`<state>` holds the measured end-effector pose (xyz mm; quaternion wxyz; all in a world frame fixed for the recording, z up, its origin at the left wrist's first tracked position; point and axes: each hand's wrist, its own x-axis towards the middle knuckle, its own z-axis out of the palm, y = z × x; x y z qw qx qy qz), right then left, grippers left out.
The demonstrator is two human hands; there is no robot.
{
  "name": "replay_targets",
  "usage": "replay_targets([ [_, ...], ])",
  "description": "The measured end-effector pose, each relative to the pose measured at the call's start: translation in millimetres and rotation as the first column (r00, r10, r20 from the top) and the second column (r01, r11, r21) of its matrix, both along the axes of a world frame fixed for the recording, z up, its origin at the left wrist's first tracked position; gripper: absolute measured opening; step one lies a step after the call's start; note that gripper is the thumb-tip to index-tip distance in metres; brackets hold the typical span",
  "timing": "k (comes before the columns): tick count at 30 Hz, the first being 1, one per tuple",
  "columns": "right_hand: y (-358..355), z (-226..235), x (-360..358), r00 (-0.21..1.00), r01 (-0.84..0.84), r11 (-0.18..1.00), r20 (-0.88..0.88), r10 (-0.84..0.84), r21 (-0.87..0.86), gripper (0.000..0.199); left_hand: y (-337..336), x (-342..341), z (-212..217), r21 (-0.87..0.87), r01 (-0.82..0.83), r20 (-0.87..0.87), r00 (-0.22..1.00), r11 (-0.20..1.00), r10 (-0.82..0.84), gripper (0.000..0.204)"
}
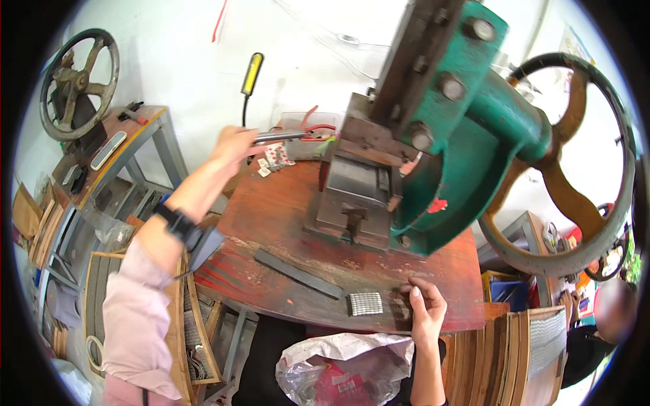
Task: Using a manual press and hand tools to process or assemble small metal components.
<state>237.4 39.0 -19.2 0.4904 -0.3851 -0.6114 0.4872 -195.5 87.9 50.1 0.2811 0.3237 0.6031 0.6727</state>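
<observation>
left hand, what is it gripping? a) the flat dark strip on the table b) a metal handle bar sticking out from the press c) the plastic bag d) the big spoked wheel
b: the left hand is closed around the metal handle bar beside the green press.

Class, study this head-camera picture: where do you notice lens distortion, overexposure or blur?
Head view: fisheye bending curves the red table edge and leaves a black rim at the corners; the white wall behind the green press is washed out by bright light; a person's head at lower right is blurred; the left hand on the metal handle and the right hand look sharp.
</observation>
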Motion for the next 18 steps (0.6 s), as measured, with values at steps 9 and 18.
replay_targets([
  [9, -69.6, 9.3, -43.2, 0.941, -0.297, 0.937, 0.224, 0.254, 0.187, 0.04, -190.0, 124.0, 7.1, 0.089, 0.327, 0.371, 0.866, 0.941, -0.336, 0.026],
  [18, -89.5, 20.4, -21.1, 0.948, -0.094, 0.988, -0.314, 0.052, -0.12, 0.028, -161.9, 247.2, -36.6, -0.223, 0.658, -0.095, 0.72, 0.719, -0.688, 0.03],
])
